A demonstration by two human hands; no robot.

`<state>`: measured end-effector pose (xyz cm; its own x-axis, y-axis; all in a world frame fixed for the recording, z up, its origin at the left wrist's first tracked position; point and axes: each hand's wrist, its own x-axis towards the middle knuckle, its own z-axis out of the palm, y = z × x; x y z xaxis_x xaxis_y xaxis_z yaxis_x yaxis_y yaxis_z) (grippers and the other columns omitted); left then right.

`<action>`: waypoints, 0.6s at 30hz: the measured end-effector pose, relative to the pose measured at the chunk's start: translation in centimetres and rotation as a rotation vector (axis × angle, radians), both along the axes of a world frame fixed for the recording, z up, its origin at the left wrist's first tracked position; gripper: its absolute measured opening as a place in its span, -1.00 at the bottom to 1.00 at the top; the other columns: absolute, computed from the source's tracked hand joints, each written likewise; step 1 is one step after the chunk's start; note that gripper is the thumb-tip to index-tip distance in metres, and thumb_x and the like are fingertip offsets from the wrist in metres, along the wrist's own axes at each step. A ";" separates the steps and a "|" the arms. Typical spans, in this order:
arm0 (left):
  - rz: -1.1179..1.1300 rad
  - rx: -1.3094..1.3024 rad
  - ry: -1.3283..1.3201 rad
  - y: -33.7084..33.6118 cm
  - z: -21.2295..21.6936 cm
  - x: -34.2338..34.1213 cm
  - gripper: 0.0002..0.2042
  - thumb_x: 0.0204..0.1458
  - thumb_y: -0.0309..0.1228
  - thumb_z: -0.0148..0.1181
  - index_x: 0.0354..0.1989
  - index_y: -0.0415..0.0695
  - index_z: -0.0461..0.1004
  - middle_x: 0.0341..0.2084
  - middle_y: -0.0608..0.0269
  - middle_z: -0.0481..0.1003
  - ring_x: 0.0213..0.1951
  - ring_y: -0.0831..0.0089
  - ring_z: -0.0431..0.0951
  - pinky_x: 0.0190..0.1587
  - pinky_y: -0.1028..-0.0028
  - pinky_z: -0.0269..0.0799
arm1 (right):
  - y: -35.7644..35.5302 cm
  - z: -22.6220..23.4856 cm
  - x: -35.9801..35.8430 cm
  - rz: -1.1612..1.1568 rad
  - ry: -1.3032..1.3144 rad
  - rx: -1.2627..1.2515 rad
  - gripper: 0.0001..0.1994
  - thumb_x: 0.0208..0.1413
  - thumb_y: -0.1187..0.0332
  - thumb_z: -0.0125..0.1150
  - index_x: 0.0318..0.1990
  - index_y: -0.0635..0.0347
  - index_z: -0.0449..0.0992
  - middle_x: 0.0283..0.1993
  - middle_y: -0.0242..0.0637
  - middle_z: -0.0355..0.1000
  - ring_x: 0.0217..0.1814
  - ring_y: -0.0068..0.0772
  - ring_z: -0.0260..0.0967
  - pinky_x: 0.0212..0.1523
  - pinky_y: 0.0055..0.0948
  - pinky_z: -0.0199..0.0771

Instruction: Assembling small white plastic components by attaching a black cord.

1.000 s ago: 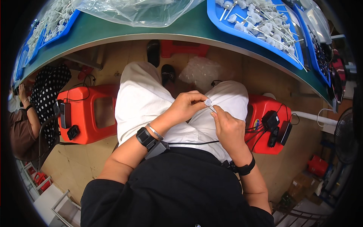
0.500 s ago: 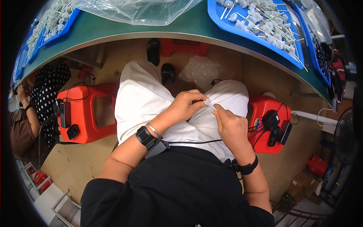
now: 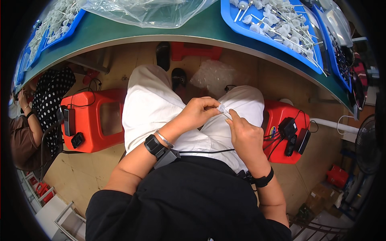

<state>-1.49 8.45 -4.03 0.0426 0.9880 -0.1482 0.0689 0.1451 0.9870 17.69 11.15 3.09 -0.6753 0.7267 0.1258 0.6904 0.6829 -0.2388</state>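
Note:
Above my lap, my left hand (image 3: 200, 111) pinches the whitish, translucent head of a small part with a thin stem (image 3: 223, 110). My right hand (image 3: 245, 134) has its thumb and fingertips closed on the stem's other end. The part slants down from the left fingertips to the right ones. Its finer details are too small to make out. Similar translucent heads with thin stems lie heaped in the blue tray (image 3: 257, 37) on the table at the upper right.
The green table (image 3: 116, 29) curves across the top, bearing a clear plastic bag (image 3: 152, 12) and more blue trays at the left. Red stools (image 3: 90, 132) flank me, with black devices and cables on the right one (image 3: 277, 110). Another person (image 3: 30, 134) sits at far left.
My right hand has shifted slightly down and away from the left fingertips, so more of the thin stem shows between them. My left hand keeps its pinch and place.

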 end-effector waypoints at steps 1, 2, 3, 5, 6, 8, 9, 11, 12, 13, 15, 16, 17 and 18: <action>0.003 -0.007 -0.021 0.0 -0.1 0.1 -0.86 0.15 -0.48 0.26 -0.16 -0.24 0.62 -0.39 0.38 0.50 -0.41 0.69 0.35 -0.37 0.58 0.31 | 0.0 -0.1 0.0 0.000 0.000 0.000 -0.76 0.20 0.33 0.24 -0.05 0.24 0.58 -0.57 -0.22 0.46 -0.66 -0.26 0.42 -0.63 -0.34 0.38; 0.003 -0.007 -0.021 0.0 -0.1 0.1 -0.86 0.15 -0.48 0.26 -0.16 -0.24 0.62 -0.39 0.38 0.50 -0.41 0.69 0.35 -0.37 0.58 0.31 | 0.0 -0.4 0.1 0.006 0.019 -0.006 -0.76 0.20 0.32 0.24 -0.05 0.24 0.58 -0.56 -0.21 0.47 -0.66 -0.26 0.42 -0.62 -0.34 0.38; 0.000 -0.010 -0.026 0.0 0.0 0.1 -0.86 0.15 -0.48 0.27 -0.16 -0.24 0.62 -0.39 0.39 0.50 -0.41 0.69 0.35 -0.37 0.58 0.31 | 0.0 -0.5 0.1 0.012 0.039 -0.012 -0.75 0.20 0.32 0.24 -0.05 0.24 0.58 -0.56 -0.21 0.47 -0.66 -0.25 0.43 -0.62 -0.34 0.39; -0.004 -0.013 -0.030 0.0 0.0 0.1 -0.86 0.15 -0.47 0.27 -0.17 -0.23 0.63 -0.39 0.39 0.51 -0.41 0.70 0.35 -0.37 0.59 0.31 | 0.0 -0.5 0.1 0.011 0.027 -0.012 -0.75 0.20 0.32 0.24 -0.05 0.24 0.58 -0.56 -0.21 0.47 -0.66 -0.25 0.42 -0.62 -0.34 0.38; -0.002 -0.016 -0.029 0.0 -0.1 0.1 -0.86 0.15 -0.46 0.27 -0.17 -0.23 0.63 -0.39 0.39 0.51 -0.42 0.70 0.35 -0.37 0.59 0.31 | 0.0 -0.5 0.0 0.010 0.014 -0.011 -0.75 0.20 0.31 0.24 -0.04 0.24 0.59 -0.56 -0.21 0.46 -0.66 -0.25 0.42 -0.63 -0.34 0.38; 0.000 -0.018 -0.027 -0.1 -0.3 0.1 -0.85 0.15 -0.45 0.28 -0.17 -0.23 0.63 -0.39 0.40 0.51 -0.42 0.70 0.35 -0.37 0.59 0.31 | 0.0 -0.7 0.1 0.041 -0.007 0.041 -0.73 0.18 0.32 0.25 -0.04 0.28 0.58 -0.59 -0.26 0.40 -0.67 -0.32 0.40 -0.64 -0.37 0.36; -0.003 -0.027 -0.019 -0.1 -0.4 0.0 -0.85 0.16 -0.45 0.28 -0.16 -0.23 0.63 -0.39 0.40 0.51 -0.42 0.71 0.35 -0.37 0.59 0.31 | 0.0 -0.8 0.1 0.073 -0.027 0.092 -0.71 0.15 0.32 0.26 -0.04 0.31 0.57 -0.61 -0.30 0.35 -0.68 -0.38 0.37 -0.66 -0.40 0.35; -0.006 -0.035 -0.010 -0.1 -0.4 0.0 -0.85 0.16 -0.45 0.28 -0.16 -0.23 0.63 -0.39 0.40 0.51 -0.42 0.71 0.35 -0.38 0.60 0.31 | 0.0 -0.7 0.1 0.098 -0.069 0.141 -0.71 0.15 0.32 0.26 -0.05 0.31 0.58 -0.61 -0.32 0.31 -0.68 -0.41 0.35 -0.65 -0.42 0.33; -0.014 -0.049 -0.017 -0.1 -0.5 0.0 -0.85 0.16 -0.45 0.28 -0.16 -0.24 0.63 -0.39 0.40 0.51 -0.42 0.72 0.35 -0.38 0.60 0.31 | 0.0 -0.7 0.1 0.122 -0.112 0.191 -0.71 0.15 0.32 0.25 -0.05 0.31 0.58 -0.62 -0.34 0.28 -0.67 -0.44 0.34 -0.65 -0.45 0.32; -0.021 -0.063 -0.023 -0.1 -0.5 0.0 -0.85 0.16 -0.45 0.28 -0.16 -0.25 0.63 -0.39 0.40 0.51 -0.42 0.72 0.36 -0.38 0.60 0.31 | 0.0 -0.8 0.2 0.122 -0.113 0.190 -0.71 0.15 0.32 0.25 -0.05 0.31 0.58 -0.62 -0.34 0.28 -0.67 -0.44 0.34 -0.65 -0.45 0.32; -0.024 -0.070 -0.042 -0.2 -0.8 0.0 -0.85 0.16 -0.45 0.28 -0.16 -0.25 0.62 -0.38 0.40 0.52 -0.41 0.72 0.36 -0.37 0.61 0.31 | 0.1 -1.1 0.3 0.149 -0.114 0.247 -0.71 0.15 0.31 0.24 -0.06 0.31 0.59 -0.62 -0.37 0.26 -0.66 -0.47 0.33 -0.64 -0.47 0.30; -0.027 -0.077 -0.061 -0.2 -0.8 0.0 -0.84 0.16 -0.45 0.28 -0.16 -0.25 0.62 -0.37 0.40 0.52 -0.41 0.72 0.37 -0.37 0.61 0.32 | 0.1 -1.2 0.4 0.148 -0.115 0.247 -0.71 0.15 0.31 0.24 -0.06 0.31 0.59 -0.62 -0.37 0.26 -0.66 -0.47 0.33 -0.64 -0.47 0.30; -0.028 -0.077 -0.061 -0.2 -0.8 -0.1 -0.84 0.16 -0.45 0.28 -0.16 -0.25 0.62 -0.37 0.40 0.52 -0.41 0.72 0.37 -0.37 0.61 0.32 | 0.1 -1.3 0.4 0.151 -0.118 0.251 -0.71 0.14 0.31 0.25 -0.06 0.31 0.58 -0.62 -0.37 0.26 -0.65 -0.47 0.34 -0.63 -0.47 0.31; -0.037 -0.092 -0.053 -0.2 -0.6 -0.2 -0.85 0.16 -0.46 0.27 -0.16 -0.25 0.62 -0.36 0.39 0.52 -0.39 0.72 0.38 -0.35 0.61 0.34 | 0.1 -1.3 0.5 0.156 -0.121 0.255 -0.71 0.14 0.32 0.26 -0.06 0.31 0.58 -0.62 -0.37 0.26 -0.64 -0.46 0.34 -0.62 -0.46 0.32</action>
<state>-1.64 8.29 -4.65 0.0888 0.9680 -0.2347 0.0236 0.2335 0.9721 18.15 11.22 1.78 -0.7971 0.5690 0.2021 0.5859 0.8098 0.0311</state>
